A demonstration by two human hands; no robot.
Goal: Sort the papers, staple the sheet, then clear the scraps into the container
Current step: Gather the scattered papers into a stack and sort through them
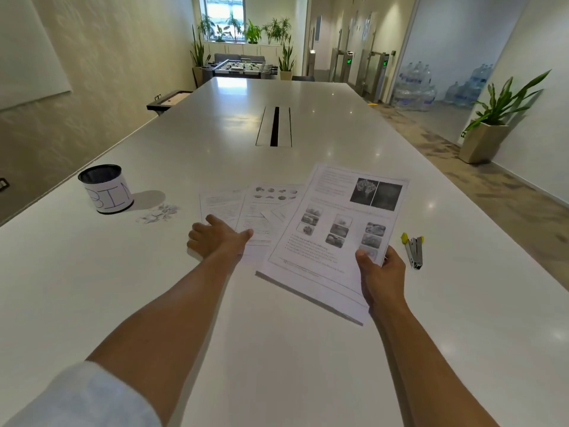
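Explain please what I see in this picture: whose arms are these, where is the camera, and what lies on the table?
There is no machine here. A person wears one wide camera on the head, looking forward and down, so both arms enter from below.

The left hand rests on two sheets lying flat on the white table. The right hand pinches the corner of a third sheet, printed with photos, lifted a little above the table; its shadow shows underneath.

A stapler lies right of that hand, untouched. At the left stands a black container labelled BIN, with small paper scraps beside it on the table, not yet inside.
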